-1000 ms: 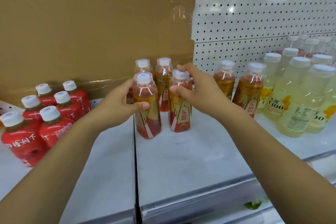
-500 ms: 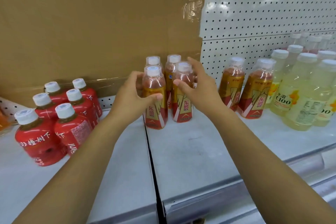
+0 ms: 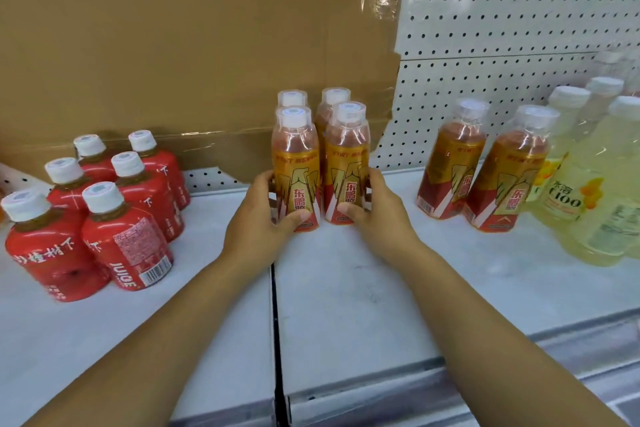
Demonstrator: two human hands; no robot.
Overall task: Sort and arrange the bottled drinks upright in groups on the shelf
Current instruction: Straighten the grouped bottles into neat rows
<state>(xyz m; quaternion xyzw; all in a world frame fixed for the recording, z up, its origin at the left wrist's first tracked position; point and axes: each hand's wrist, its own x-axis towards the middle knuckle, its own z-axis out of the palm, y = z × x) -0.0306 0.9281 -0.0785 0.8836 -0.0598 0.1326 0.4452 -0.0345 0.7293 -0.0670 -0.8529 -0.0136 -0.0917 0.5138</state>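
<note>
Two hands cup a cluster of four orange-label bottles at the centre of the white shelf (image 3: 346, 288).

The left hand (image 3: 258, 225) wraps the base of the front-left bottle (image 3: 295, 166), the right hand (image 3: 375, 215) that of the front-right bottle (image 3: 347, 163) (thumbs in front, both upright and touching). Red juice bottles (image 3: 104, 208) stand at left; two more orange bottles (image 3: 485, 166) and pale yellow bottles (image 3: 588, 184) at right.

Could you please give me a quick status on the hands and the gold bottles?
Left hand and right hand cup the four-bottle gold cluster low, all upright. Two gold bottles apart at right. Nothing in the way.
</note>
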